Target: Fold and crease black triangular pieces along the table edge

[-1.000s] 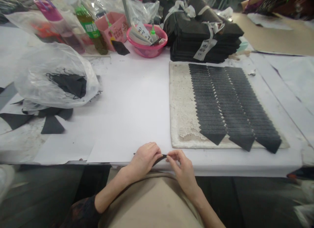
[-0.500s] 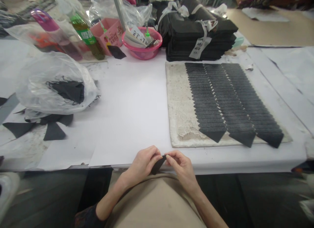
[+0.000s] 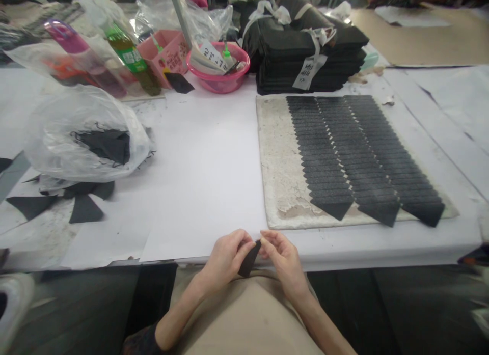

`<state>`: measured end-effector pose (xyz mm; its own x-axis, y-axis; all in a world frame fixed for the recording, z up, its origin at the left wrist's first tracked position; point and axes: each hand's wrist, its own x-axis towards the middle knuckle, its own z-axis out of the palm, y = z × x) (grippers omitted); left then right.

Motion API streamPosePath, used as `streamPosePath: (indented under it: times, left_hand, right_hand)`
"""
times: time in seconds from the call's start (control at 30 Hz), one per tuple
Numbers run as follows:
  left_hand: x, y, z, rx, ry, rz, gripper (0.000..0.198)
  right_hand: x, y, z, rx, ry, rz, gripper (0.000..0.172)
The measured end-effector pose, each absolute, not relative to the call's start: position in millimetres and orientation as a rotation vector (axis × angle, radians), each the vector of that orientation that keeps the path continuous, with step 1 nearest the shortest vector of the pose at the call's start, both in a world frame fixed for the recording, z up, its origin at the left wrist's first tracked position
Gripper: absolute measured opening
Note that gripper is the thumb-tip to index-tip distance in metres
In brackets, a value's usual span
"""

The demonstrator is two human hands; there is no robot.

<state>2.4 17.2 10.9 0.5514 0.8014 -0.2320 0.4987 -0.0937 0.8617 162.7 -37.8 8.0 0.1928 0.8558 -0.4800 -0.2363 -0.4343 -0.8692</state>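
A small black fabric piece (image 3: 249, 261) is held up at the table's front edge, just before my apron. My left hand (image 3: 228, 255) pinches it along its upper left side. The fingertips of my right hand (image 3: 281, 254) close on its top right corner. Beyond my right hand lies a pale worn board (image 3: 278, 156), on which overlapping black pieces (image 3: 355, 156) form three long rows with pointed ends. To the far left, a clear plastic bag (image 3: 49, 136) gapes, with black pieces (image 3: 109, 145) and loose threads inside.
Loose black pieces (image 3: 86, 208) lie in front of the bag. At the back stand a green-labelled bottle (image 3: 132, 57), a pink box (image 3: 166, 54), a pink basin (image 3: 219, 82) with a small bottle in it, and a tied black stack (image 3: 282, 64). White paper (image 3: 202, 166) covers the table.
The black piece shows more of its face between my hands, its lower end now clear of the left fingers. Both hands keep their pinch at nearly the same place. The view has shifted slightly.
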Motion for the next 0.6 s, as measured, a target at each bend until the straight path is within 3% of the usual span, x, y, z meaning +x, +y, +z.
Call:
streamPosePath:
  times: [0.23, 0.6]
  left_hand:
    - [5, 16, 18, 1.608, 1.036, 0.373, 0.014]
    - [-32, 18, 23, 1.273, 1.143, 0.223, 0.033]
  right_hand:
    - [170, -30, 7, -1.537, -0.712, 1.385, 0.034]
    - [171, -21, 6, -1.552, -0.518, 1.332, 0.035]
